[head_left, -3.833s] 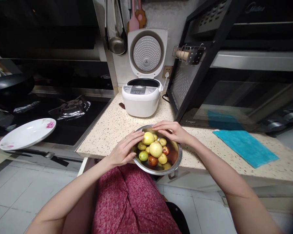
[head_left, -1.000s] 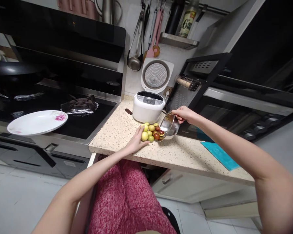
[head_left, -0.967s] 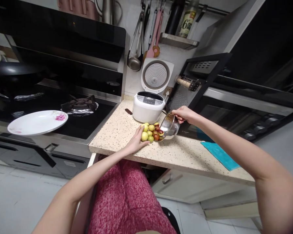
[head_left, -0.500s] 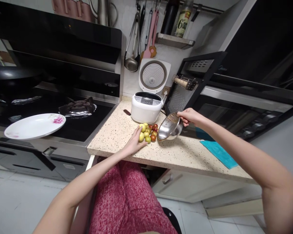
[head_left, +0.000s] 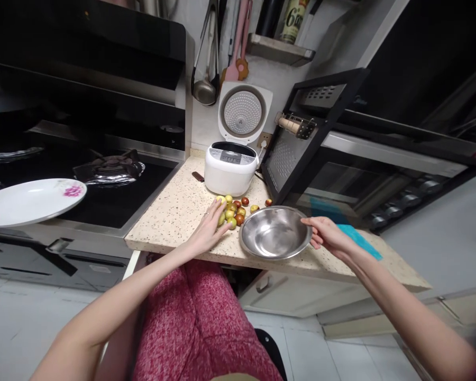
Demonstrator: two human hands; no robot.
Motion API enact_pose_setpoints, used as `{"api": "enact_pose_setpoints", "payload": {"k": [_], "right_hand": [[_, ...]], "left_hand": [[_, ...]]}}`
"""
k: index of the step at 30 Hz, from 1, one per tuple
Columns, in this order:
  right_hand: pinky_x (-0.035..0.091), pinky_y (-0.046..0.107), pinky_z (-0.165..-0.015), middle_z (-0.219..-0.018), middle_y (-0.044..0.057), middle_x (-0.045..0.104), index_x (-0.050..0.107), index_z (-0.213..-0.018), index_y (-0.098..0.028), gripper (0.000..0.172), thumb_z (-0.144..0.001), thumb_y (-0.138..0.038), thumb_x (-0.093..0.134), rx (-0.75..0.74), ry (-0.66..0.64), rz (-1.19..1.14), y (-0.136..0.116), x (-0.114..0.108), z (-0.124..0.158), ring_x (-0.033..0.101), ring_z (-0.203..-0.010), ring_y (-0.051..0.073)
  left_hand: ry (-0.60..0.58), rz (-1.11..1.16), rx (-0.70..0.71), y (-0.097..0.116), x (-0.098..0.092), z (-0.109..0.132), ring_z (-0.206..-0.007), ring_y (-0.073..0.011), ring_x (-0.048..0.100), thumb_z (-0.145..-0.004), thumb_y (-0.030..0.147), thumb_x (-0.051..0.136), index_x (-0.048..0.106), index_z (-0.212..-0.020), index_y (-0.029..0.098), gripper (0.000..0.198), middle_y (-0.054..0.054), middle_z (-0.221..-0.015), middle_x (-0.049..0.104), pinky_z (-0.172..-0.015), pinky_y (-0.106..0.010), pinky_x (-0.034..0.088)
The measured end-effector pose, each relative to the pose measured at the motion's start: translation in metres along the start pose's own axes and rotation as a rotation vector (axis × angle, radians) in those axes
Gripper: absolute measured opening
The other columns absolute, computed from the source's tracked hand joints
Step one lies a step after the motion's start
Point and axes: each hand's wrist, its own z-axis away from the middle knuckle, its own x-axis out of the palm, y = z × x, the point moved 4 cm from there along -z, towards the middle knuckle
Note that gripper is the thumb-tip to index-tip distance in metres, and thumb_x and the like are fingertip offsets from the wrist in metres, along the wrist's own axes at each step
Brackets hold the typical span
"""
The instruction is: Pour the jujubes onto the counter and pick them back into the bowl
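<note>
"What is being held?"

"The right grip (head_left: 317, 232) clasps the right rim of the steel bowl (head_left: 276, 235) — thumb above, fingers below. The left grip (head_left: 209, 227) is unclenched, fingers spread along the left side of the fruit pile (head_left: 230, 214)."

"And the pile from the bowl?"

"Just left of it, slightly higher in the frame, near centre — the left grip is nearer. The bowl is round, with no long axis, mouth upward; whether it touches the speckled bench (head_left: 170, 211) can't be told."

"The room?"

"An open rice cooker (head_left: 227, 177) behind, a white plate (head_left: 35, 201) far left, a blue cloth (head_left: 363, 243) right."
</note>
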Motion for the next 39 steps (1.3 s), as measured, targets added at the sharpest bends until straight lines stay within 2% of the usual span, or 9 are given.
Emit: {"api": "enact_pose_setpoints", "payload": {"k": [5,11,17,19,22,25,28,31,39], "right_hand": [[0.038,0.025,-0.04,-0.034,-0.004,0.037,0.039,-0.044,-0.023,0.057,-0.077,-0.057,0.072,0.042,-0.147,-0.092,0.028,0.03,-0.003,0.042,-0.033,0.011],[0.043,0.024,-0.041,-0.04,-0.005,0.044,0.045,-0.05,-0.021,0.058,-0.071,-0.065,0.075,0.076,-0.365,-0.163,0.042,0.07,-0.018,0.049,-0.036,0.011],[0.047,0.025,-0.049,-0.05,0.003,0.06,0.055,-0.059,-0.017,0.062,-0.086,-0.072,0.055,-0.06,-0.497,0.25,0.025,0.07,-0.046,0.059,-0.045,0.015],[0.048,0.026,-0.054,-0.053,0.005,0.062,0.056,-0.061,-0.017,0.062,-0.096,-0.067,0.044,-0.232,-0.344,0.503,0.009,0.06,-0.061,0.061,-0.05,0.016],[0.049,0.03,-0.067,-0.074,0.01,0.07,0.062,-0.078,-0.015,0.041,-0.104,-0.042,0.043,-0.648,0.077,0.982,-0.018,0.052,-0.083,0.065,-0.069,0.021],[0.049,0.041,-0.09,-0.102,0.019,0.072,0.065,-0.101,-0.009,0.022,-0.099,-0.014,0.044,-0.916,0.185,1.391,-0.02,0.064,-0.105,0.065,-0.099,0.029],[0.038,0.048,-0.111,-0.117,0.025,0.069,0.064,-0.119,-0.001,0.035,-0.093,-0.002,0.04,-0.925,0.204,1.556,-0.005,0.073,-0.128,0.061,-0.117,0.031],[0.031,0.048,-0.119,-0.115,0.027,0.071,0.063,-0.123,0.006,0.04,-0.09,0.0,0.042,-0.883,0.249,1.656,0.015,0.076,-0.145,0.063,-0.116,0.032],[0.039,0.05,-0.11,-0.093,0.023,0.075,0.067,-0.118,0.004,0.039,-0.09,-0.001,0.04,-0.822,0.285,1.704,0.042,0.079,-0.165,0.07,-0.095,0.031]], "left_hand": [[0.051,0.074,0.03,0.009,-0.009,-0.002,-0.158,-0.0269,0.02,-0.105,0.055,0.033,0.036,-0.154,0.027,0.057,-0.005,-0.166,0.03,-0.13,-0.058,0.015],[0.19,0.221,0.069,0.01,-0.024,-0.003,-0.153,-0.0274,0.034,-0.105,0.057,0.025,0.054,-0.143,0.027,0.056,-0.004,-0.154,0.051,-0.129,-0.061,0.019],[0.128,0.286,0.132,0.01,-0.027,-0.001,-0.151,-0.0281,0.037,-0.106,0.053,0.026,0.064,-0.133,0.026,0.054,-0.003,-0.144,0.061,-0.128,-0.062,0.021],[0.082,0.304,0.157,0.011,-0.026,-0.001,-0.151,-0.028,0.037,-0.106,0.053,0.024,0.066,-0.131,0.026,0.055,-0.003,-0.142,0.063,-0.127,-0.061,0.023],[0.039,0.317,0.18,0.011,-0.024,0.0,-0.15,-0.0298,0.039,-0.106,0.056,0.024,0.069,-0.127,0.025,0.058,-0.004,-0.139,0.065,-0.127,-0.063,0.023],[0.026,0.315,0.185,0.011,-0.023,0.001,-0.147,-0.0324,0.042,-0.105,0.058,0.024,0.073,-0.122,0.022,0.064,-0.008,-0.135,0.068,-0.126,-0.064,0.021],[0.023,0.309,0.186,0.01,-0.022,0.002,-0.147,-0.0329,0.043,-0.105,0.06,0.023,0.074,-0.122,0.021,0.066,-0.01,-0.134,0.068,-0.126,-0.064,0.021],[0.016,0.314,0.19,0.006,-0.021,0.004,-0.147,-0.0324,0.042,-0.104,0.061,0.024,0.073,-0.122,0.022,0.065,-0.01,-0.134,0.068,-0.125,-0.064,0.022],[-0.012,0.321,0.195,0.004,-0.019,0.005,-0.146,-0.0314,0.043,-0.104,0.064,0.02,0.072,-0.125,0.023,0.069,-0.009,-0.136,0.067,-0.125,-0.064,0.023]]}}
